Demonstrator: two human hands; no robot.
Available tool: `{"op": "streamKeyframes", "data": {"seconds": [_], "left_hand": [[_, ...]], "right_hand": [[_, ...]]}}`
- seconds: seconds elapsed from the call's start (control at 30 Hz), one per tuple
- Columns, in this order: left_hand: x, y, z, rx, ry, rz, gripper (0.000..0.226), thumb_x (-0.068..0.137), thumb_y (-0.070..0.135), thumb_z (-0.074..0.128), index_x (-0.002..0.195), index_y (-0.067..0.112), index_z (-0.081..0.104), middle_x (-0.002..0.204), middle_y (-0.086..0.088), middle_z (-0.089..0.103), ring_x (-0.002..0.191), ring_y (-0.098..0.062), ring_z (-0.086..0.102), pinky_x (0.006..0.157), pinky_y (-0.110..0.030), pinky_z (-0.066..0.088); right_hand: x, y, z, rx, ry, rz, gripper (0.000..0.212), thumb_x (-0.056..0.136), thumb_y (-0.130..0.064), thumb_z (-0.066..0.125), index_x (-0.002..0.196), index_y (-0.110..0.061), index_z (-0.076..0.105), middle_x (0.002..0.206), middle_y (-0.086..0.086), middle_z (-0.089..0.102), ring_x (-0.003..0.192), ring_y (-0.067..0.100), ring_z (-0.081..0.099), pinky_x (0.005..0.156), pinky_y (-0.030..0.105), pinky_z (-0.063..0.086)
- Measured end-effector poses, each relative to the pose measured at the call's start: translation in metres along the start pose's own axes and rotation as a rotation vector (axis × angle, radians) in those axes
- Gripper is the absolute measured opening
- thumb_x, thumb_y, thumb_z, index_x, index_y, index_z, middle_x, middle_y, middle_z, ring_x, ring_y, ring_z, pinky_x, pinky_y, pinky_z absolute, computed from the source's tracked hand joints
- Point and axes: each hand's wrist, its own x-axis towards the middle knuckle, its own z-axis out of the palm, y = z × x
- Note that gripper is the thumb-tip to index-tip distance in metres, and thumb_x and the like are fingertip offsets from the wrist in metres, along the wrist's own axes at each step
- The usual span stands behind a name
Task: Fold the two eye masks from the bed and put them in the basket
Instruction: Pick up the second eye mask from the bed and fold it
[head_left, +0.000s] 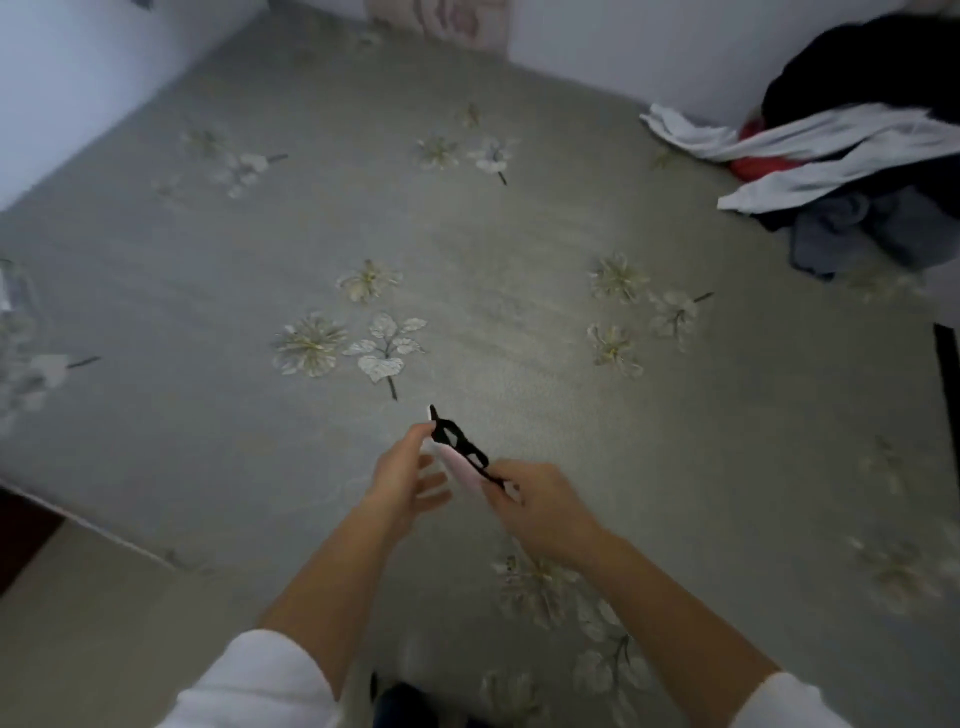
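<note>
A pale pink eye mask (460, 470) with a black strap is held edge-on above the grey flowered bed sheet (467, 249). My left hand (402, 475) pinches its upper end with thumb and forefinger, the other fingers spread. My right hand (540, 506) grips the lower end and the strap. A second eye mask and the basket do not show in this view.
A heap of clothes (857, 150), black, white, red and grey-blue, lies at the bed's far right corner. A pink patterned pillow (441, 18) stands at the head. Walls run along the left and back. The bed's near left edge (104, 540) drops to the floor.
</note>
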Motion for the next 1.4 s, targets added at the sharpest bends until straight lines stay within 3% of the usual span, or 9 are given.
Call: {"op": "streamKeyframes", "data": {"seconds": [0.1,0.23,0.47,0.67,0.93,1.07,1.2,1.33,1.4], "left_hand": [[-0.032,0.016,-0.049,0.030,0.025,0.106,0.006,0.086,0.010,0.053,0.085,0.012,0.058,0.088,-0.011,0.061,0.074,-0.024,0.062,0.078,-0.042,0.054],[-0.072,0.021,-0.117,0.038,0.028,0.173,0.030,0.082,-0.006,0.040,0.096,0.007,0.063,0.086,-0.015,0.065,0.072,-0.025,0.063,0.074,-0.042,0.055],[-0.132,0.027,-0.195,0.034,-0.020,0.304,0.029,0.088,0.005,0.042,0.096,0.019,0.066,0.098,-0.013,0.068,0.085,-0.022,0.064,0.077,-0.042,0.057],[-0.167,0.038,-0.231,-0.129,-0.031,0.338,0.021,0.089,0.035,0.051,0.092,0.020,0.065,0.094,-0.010,0.065,0.082,-0.023,0.062,0.066,-0.038,0.057],[-0.207,0.056,-0.260,0.302,0.137,0.611,0.020,0.078,0.013,0.068,0.097,0.010,0.070,0.091,-0.014,0.073,0.078,-0.018,0.065,0.072,-0.032,0.053],[-0.215,0.061,-0.273,0.350,0.202,0.673,0.007,0.081,0.006,0.065,0.083,0.011,0.069,0.064,0.000,0.063,0.054,-0.004,0.054,0.050,-0.011,0.042],[-0.220,0.063,-0.281,0.367,0.345,0.714,0.006,0.082,0.006,0.064,0.079,0.010,0.067,0.061,0.001,0.061,0.046,0.001,0.051,0.047,-0.011,0.040],[-0.217,0.059,-0.291,0.357,0.606,0.723,0.005,0.079,0.009,0.065,0.079,0.008,0.070,0.070,-0.010,0.066,0.062,-0.017,0.058,0.061,-0.028,0.044],[-0.214,0.057,-0.292,0.339,0.700,0.715,0.010,0.078,0.011,0.066,0.085,0.007,0.072,0.078,-0.014,0.071,0.072,-0.027,0.065,0.066,-0.035,0.050]], "right_hand": [[-0.007,-0.052,0.013,-0.053,-0.057,-0.097,0.022,0.092,-0.021,0.051,0.091,-0.009,0.069,0.083,0.008,0.071,0.073,0.024,0.061,0.067,0.037,0.046],[-0.011,-0.114,0.028,-0.060,-0.014,-0.189,0.022,0.090,-0.018,0.054,0.100,-0.010,0.072,0.091,0.008,0.071,0.084,0.021,0.063,0.076,0.036,0.047],[0.000,-0.198,0.059,-0.070,0.166,-0.316,0.021,0.087,-0.014,0.061,0.104,-0.007,0.071,0.089,-0.001,0.050,0.081,0.014,0.052,0.073,0.022,0.039],[0.004,-0.246,0.075,-0.128,0.233,-0.435,0.024,0.086,-0.011,0.063,0.107,-0.001,0.068,0.105,0.012,0.058,0.097,0.025,0.056,0.073,0.015,0.029],[0.013,-0.283,0.073,-0.197,0.149,-0.667,0.018,0.086,-0.016,0.063,0.100,-0.004,0.068,0.096,0.008,0.058,0.081,0.014,0.048,0.072,0.016,0.030],[0.019,-0.292,0.065,-0.299,0.014,-0.755,0.025,0.086,-0.028,0.065,0.099,-0.007,0.067,0.098,0.000,0.055,0.076,0.015,0.051,0.072,0.026,0.044],[0.031,-0.294,0.050,-0.413,-0.096,-0.728,0.026,0.082,-0.028,0.069,0.084,-0.002,0.067,0.091,-0.003,0.041,0.076,0.016,0.046,0.068,0.024,0.034],[0.034,-0.303,0.031,0.029,-0.185,-0.472,0.019,0.075,-0.024,0.075,0.065,-0.009,0.068,0.090,-0.003,0.055,0.084,0.015,0.055,0.071,0.025,0.039],[0.033,-0.310,0.026,0.318,-0.292,-0.368,0.032,0.080,-0.014,0.070,0.048,-0.014,0.062,0.085,0.000,0.060,0.080,0.014,0.057,0.076,0.027,0.040]]}}
